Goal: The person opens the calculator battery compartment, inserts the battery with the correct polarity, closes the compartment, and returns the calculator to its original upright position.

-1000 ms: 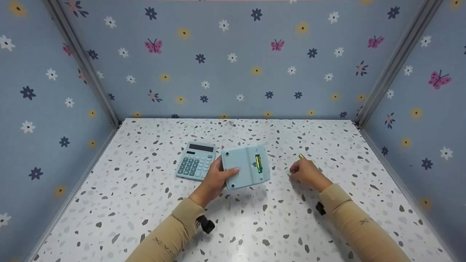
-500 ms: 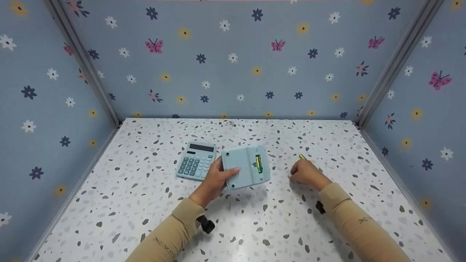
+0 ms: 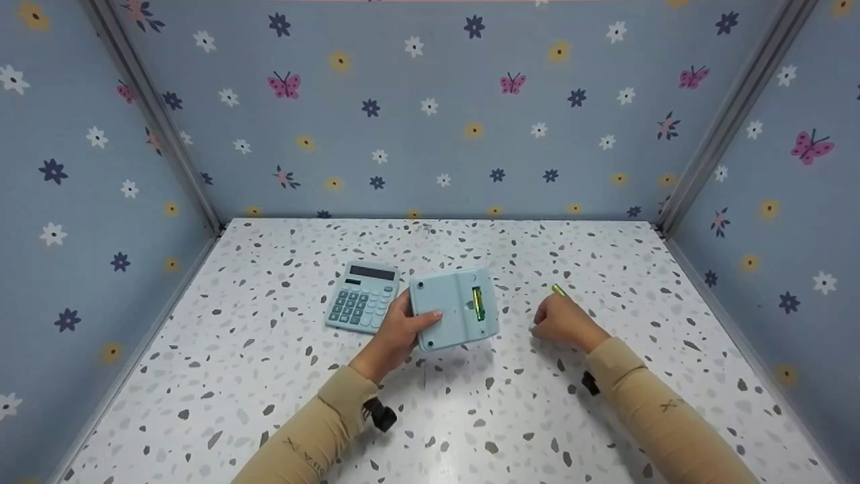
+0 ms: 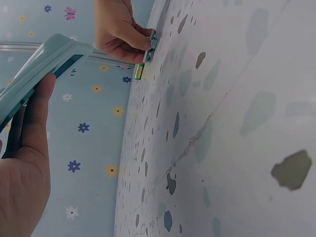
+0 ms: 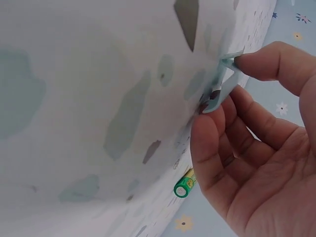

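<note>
My left hand [image 3: 400, 329] grips a light-blue calculator [image 3: 440, 312] held above the table with its back facing up. Its thumb lies across that back. A green-and-gold battery [image 3: 478, 304] sits in the calculator's uncovered battery slot. To the right, my right hand [image 3: 563, 321] is low at the tabletop. In the right wrist view it pinches a small light-blue battery cover [image 5: 228, 90] between thumb and fingers; the head view mostly hides this piece. A second green battery [image 5: 182, 188] lies on the table just beyond the right hand.
Another light-blue calculator [image 3: 363, 298] lies face up on the speckled white table [image 3: 457, 430], partly behind my left hand. Flower-patterned panels [image 3: 430, 134] enclose the back and both sides.
The fingers of my right hand have turned slightly at the tabletop, still holding the battery cover. My left hand and its calculator stay nearly in place.
</note>
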